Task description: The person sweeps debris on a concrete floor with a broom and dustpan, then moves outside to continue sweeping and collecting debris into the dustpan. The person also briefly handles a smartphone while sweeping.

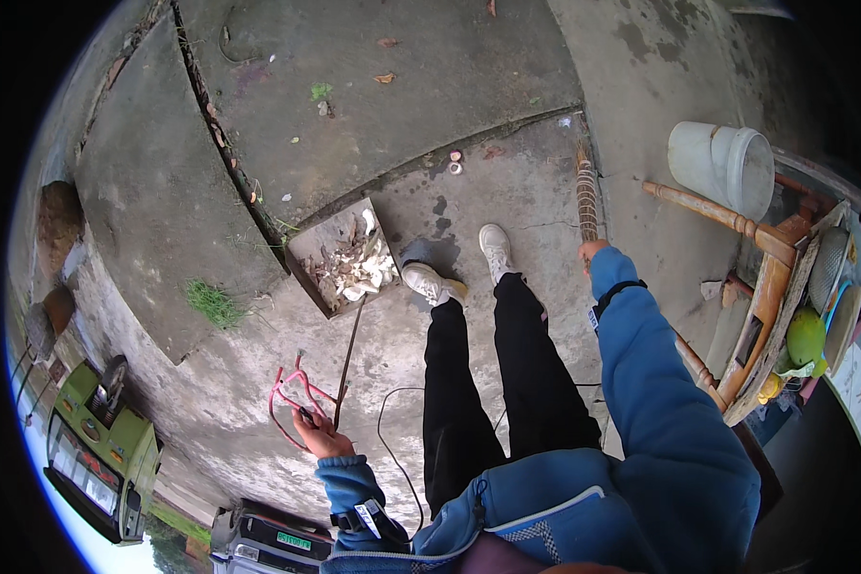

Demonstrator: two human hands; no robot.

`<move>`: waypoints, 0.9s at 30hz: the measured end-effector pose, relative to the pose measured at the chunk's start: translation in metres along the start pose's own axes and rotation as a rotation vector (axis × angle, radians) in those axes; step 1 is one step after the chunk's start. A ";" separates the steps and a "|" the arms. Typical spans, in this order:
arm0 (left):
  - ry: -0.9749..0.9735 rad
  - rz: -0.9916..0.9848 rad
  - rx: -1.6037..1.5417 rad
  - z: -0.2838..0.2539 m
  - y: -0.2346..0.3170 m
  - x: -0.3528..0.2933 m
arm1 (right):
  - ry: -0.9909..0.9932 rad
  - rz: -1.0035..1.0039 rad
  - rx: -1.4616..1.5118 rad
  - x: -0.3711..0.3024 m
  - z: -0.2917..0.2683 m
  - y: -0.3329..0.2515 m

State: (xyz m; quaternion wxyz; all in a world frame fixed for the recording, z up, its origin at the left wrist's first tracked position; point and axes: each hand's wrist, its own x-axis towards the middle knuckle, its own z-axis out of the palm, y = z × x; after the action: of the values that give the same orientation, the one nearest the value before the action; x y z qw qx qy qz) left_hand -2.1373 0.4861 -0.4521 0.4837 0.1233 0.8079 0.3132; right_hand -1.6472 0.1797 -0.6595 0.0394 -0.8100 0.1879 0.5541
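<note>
My right hand (592, 253) is closed round the handle end of a broom (586, 196), a tied bundle wound with wire, reaching away from me over the concrete. My left hand (323, 438) is closed near the top of a dustpan's thin rod handle (350, 349). Bent pink-red rods or tubing (301, 385) and a small black part also show at these fingers; how they join the handle I cannot tell. The square metal dustpan (304, 277) rests on the ground left of my shoes, with white scraps and dry brown litter in it.
Two small round objects (455, 161) lie beyond my feet. At right are a white bucket (708, 163) and a wooden chair (761, 306) bearing a green fruit (805, 335). A raised slab edge, grass tuft (213, 302) and dark cable (383, 421) lie left. A green truck (100, 450) stands far left.
</note>
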 end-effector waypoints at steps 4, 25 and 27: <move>0.038 0.035 0.052 -0.005 -0.013 0.003 | 0.065 -0.121 -0.260 0.048 0.037 -0.016; -0.025 0.067 0.009 0.027 -0.023 -0.042 | -0.009 -0.130 -0.006 -0.045 -0.003 0.080; -0.008 0.064 0.021 0.032 -0.024 -0.047 | -0.085 -0.085 0.203 -0.029 -0.026 0.061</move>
State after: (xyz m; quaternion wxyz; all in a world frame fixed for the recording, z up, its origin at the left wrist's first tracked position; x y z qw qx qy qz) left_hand -2.0835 0.4565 -0.4450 0.4753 0.1553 0.8050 0.3194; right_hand -1.6544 0.1239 -0.6147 0.1525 -0.7847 0.2068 0.5641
